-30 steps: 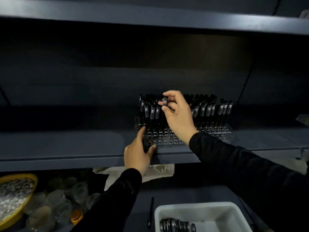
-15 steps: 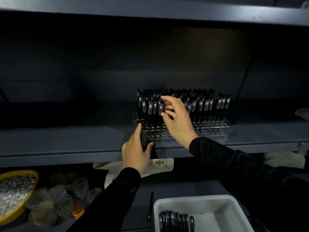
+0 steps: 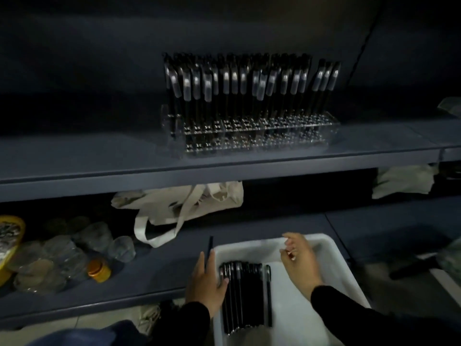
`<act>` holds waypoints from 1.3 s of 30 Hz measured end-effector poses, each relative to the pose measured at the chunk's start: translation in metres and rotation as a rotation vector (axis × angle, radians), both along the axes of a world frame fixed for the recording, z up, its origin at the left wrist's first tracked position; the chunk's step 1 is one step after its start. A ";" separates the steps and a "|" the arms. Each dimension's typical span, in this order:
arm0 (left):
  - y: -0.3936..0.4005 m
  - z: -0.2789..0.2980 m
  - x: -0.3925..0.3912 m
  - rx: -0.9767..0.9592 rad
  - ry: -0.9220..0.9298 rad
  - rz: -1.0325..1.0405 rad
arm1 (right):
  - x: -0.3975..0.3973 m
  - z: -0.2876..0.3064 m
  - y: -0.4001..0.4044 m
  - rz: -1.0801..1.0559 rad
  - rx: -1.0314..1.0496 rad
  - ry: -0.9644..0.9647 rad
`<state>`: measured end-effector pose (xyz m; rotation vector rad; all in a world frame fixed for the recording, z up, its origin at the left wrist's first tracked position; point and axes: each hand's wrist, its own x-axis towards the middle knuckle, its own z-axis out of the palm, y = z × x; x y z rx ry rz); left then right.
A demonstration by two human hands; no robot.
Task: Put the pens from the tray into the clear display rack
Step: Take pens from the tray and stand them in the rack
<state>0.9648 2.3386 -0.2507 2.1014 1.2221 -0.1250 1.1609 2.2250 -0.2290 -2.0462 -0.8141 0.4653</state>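
Your left hand (image 3: pixel 208 280) rests on the left wall of the white tray (image 3: pixel 331 265), fingers straight along the outside, thumb hooked over the rim and touching the nearest pens (image 3: pixel 245 295). Those pens lie side by side in a tight black bundle against the tray's left side, with one a little apart at the right edge of the bundle. Your right hand (image 3: pixel 300 260) hovers over the tray's middle, to the right of the pens, its fingers loosely curled and holding nothing that can be made out; the fingertips are blurred.

The tray sits at the front of the lower shelf (image 3: pixel 154 270). One loose pen (image 3: pixel 209 248) lies on that shelf just outside the tray's left wall, partly behind your left hand.

On the upper shelf (image 3: pixel 99 156) stands the rack (image 3: pixel 252 136), clear, with rows of holes. Its back rows are filled with upright rack pens (image 3: pixel 239 86), black with pale clips; the front rows show open holes.

Under the upper shelf lies a cloth bag (image 3: pixel 179 203), its strap hanging forward. To the left sit clear cups (image 3: pixel 74 248), an orange cap (image 3: pixel 98 269) and a yellow bowl (image 3: pixel 12 238).
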 end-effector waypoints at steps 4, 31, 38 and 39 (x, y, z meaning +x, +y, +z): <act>-0.010 -0.015 0.004 -0.021 -0.045 0.111 | 0.005 -0.057 -0.002 -0.053 -0.248 0.070; 0.058 0.151 -0.003 0.848 -0.866 0.330 | -0.019 0.248 0.076 0.333 0.566 -0.123; 0.103 0.211 0.017 0.633 -0.718 0.213 | -0.031 0.313 0.137 0.390 0.671 -0.251; 0.106 0.210 0.018 0.609 -0.681 0.200 | -0.032 0.311 0.142 0.396 0.646 -0.267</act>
